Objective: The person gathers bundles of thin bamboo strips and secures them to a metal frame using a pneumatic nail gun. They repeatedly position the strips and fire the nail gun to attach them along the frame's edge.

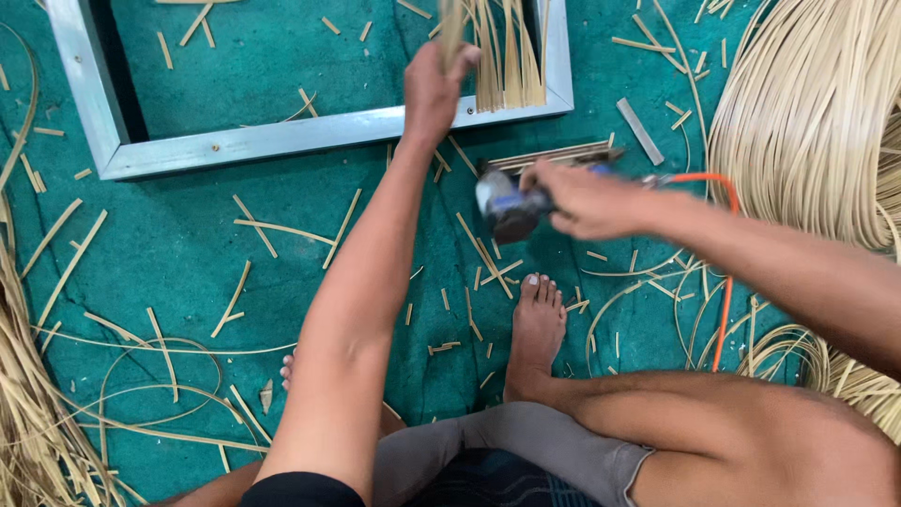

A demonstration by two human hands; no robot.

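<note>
While the left hand (434,89) is closed around a bundle of pale cane strips (507,56), gripping them where they cross the lower rail of the grey metal frame (253,141), the right hand (587,199) is wrapped around a pneumatic staple gun (511,208), which shows blurred just below that same rail. The strips lie over the frame's lower right corner, their ends fanning past the rail's inner edge towards the top of the view. An orange air hose (725,282) runs from the back of the gun, curving away from the frame and down beside the person's right knee. Just below the frame's right corner lies a short stack of cut strips (554,155), and to the right of it a small flat metal bar (640,130). A large coil of cane (817,113) sits well to the right of the frame. Everything rests on a teal mat (188,244) on the floor, littered with offcuts (253,225) below the frame. The person's bare foot (537,333) is planted on the mat, below the gun. Loose long cane (28,413) piles up far below and left of the frame.
</note>
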